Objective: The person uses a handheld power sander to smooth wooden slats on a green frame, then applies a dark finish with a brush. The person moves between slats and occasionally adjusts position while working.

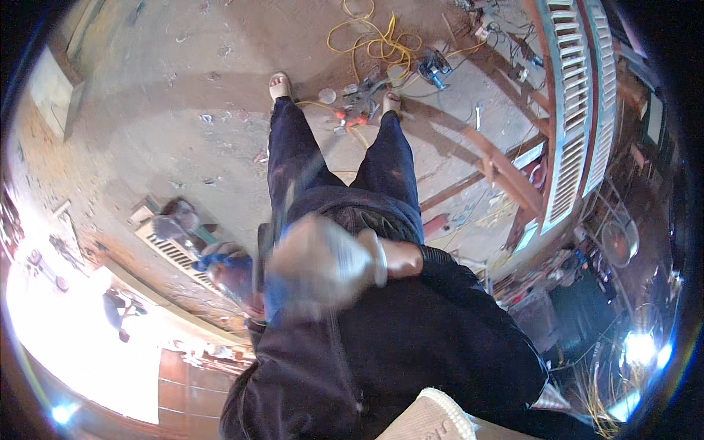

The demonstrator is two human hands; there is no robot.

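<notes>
My right hand (323,260), in a whitish glove, is blurred in front of my waist. Its bare wrist meets a black ribbed cuff on the right; the smear hides its fingers and anything in them. Left of it, by my dark left sleeve, is a blurred blue and reddish shape (227,268); I cannot tell whether my left hand is part of it. A beige knit cuff (433,414) with a stitched edge shows at the lower edge beside bare skin, cut off by the frame; whose it is I cannot make out.
Yellow cord (381,44) lies looped on the dusty floor beyond my feet. A blue-black power tool (434,70) and a red-orange tool (352,117) are near it. Tall slatted shutters (572,110) stand at right. Another slatted panel (170,251) is at left.
</notes>
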